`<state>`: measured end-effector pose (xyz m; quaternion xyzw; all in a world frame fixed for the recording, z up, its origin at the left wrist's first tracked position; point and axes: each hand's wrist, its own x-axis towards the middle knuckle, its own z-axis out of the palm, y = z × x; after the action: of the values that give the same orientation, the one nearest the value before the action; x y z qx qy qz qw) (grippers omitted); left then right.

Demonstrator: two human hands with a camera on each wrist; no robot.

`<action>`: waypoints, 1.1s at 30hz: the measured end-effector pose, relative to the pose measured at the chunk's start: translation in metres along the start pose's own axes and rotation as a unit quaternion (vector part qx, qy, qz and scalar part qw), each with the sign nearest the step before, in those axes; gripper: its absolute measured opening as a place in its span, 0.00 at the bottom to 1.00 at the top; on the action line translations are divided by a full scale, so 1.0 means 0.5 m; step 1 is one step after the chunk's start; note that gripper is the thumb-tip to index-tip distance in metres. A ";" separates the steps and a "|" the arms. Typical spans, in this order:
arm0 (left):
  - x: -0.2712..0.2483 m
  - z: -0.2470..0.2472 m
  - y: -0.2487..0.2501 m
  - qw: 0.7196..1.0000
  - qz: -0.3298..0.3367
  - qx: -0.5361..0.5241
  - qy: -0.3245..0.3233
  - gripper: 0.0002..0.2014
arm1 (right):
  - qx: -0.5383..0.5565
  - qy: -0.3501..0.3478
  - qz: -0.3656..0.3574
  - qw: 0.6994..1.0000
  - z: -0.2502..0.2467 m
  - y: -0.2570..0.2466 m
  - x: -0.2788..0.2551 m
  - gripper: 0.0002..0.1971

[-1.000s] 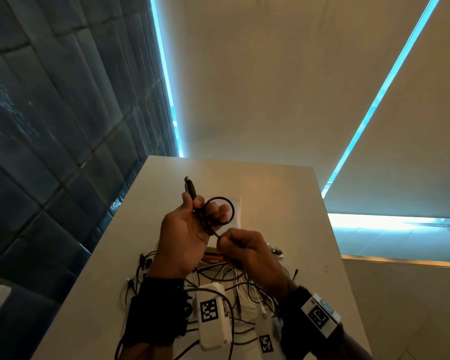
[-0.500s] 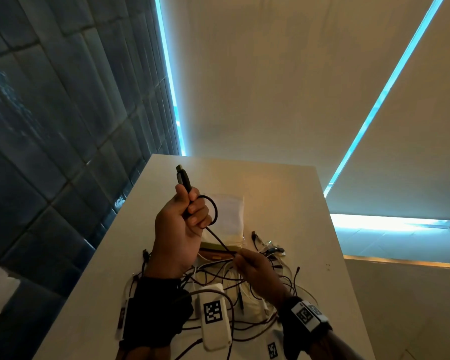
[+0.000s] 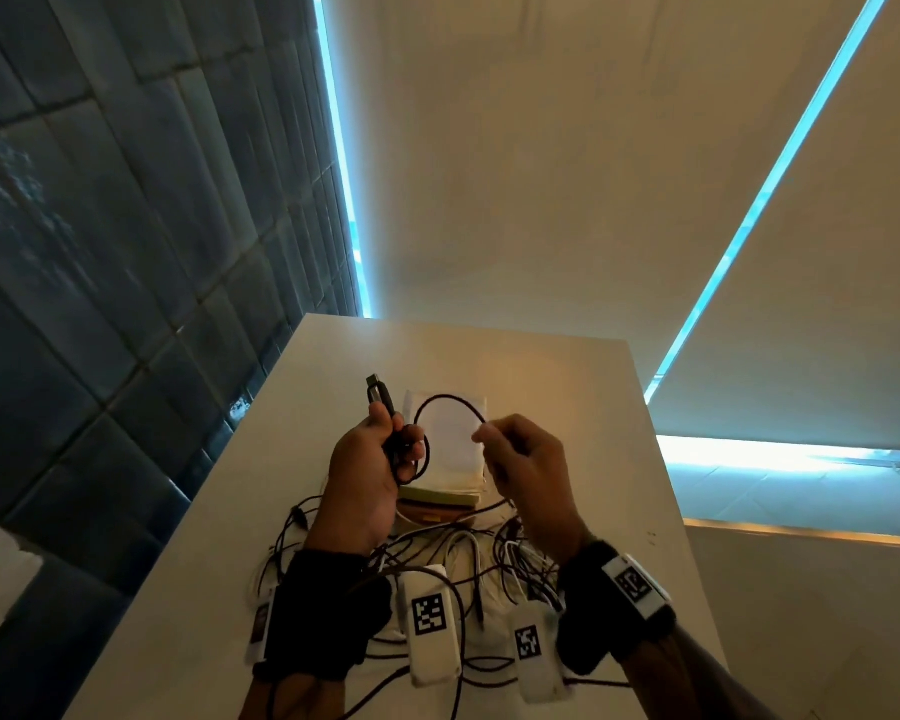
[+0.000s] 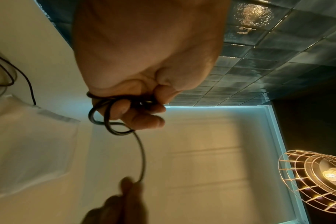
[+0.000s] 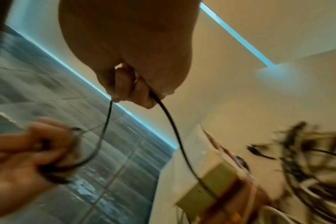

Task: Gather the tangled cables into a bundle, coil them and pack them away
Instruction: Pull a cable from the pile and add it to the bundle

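My left hand (image 3: 380,449) grips a black cable (image 3: 445,402) above the table, with small coils (image 4: 109,119) looped round its fingers and the USB plug (image 3: 378,392) sticking up. The cable arcs over to my right hand (image 3: 510,449), which pinches it between thumb and fingers (image 5: 136,91). From there the cable (image 5: 175,133) drops toward the table. A tangle of black and white cables (image 3: 437,558) lies on the white table (image 3: 567,387) below both wrists.
A white pouch on a stack of flat packets (image 3: 450,459) lies just beyond my hands. Tagged white adapter blocks (image 3: 430,626) sit in the tangle near the front edge. A dark tiled wall (image 3: 126,252) runs along the table's left.
My right hand has risen from the tangle to the level of my left hand, drawing the cable up into a wide arc between them. My left hand still holds the coils.
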<state>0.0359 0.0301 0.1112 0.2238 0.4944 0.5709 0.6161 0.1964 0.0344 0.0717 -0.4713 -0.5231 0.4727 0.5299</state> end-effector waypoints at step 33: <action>-0.032 -0.018 0.032 0.983 0.060 -0.130 -0.118 0.16 | -0.134 -0.056 0.125 0.981 -0.020 0.199 -0.064 0.14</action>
<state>0.0227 0.0165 0.1268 0.2364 0.3254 0.6359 0.6586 0.2053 0.0136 -0.0305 -0.5726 -0.5477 0.4862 0.3684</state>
